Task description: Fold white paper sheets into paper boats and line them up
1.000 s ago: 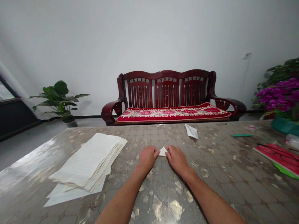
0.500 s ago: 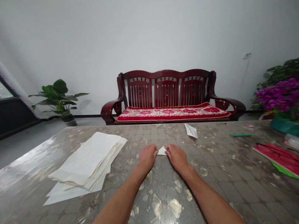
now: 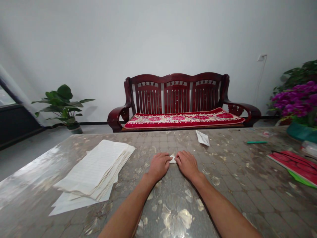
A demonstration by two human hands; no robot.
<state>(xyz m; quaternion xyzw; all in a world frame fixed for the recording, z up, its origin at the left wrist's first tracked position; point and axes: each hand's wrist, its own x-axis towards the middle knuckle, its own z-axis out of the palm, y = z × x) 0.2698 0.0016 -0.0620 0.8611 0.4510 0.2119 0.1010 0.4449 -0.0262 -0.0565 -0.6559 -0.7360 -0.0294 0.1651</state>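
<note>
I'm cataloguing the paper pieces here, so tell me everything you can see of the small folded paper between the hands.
The small folded paper is white and looks plain in the visible part, with a straight near edge. Fingers of the left hand cover its left side and those of the right hand its right, so its full outline is hidden. It appears to lie low on the patterned tabletop. Whether the fingers pinch or press it is unclear.

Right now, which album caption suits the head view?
Left hand and right hand touching small white paper on patterned table.
</note>
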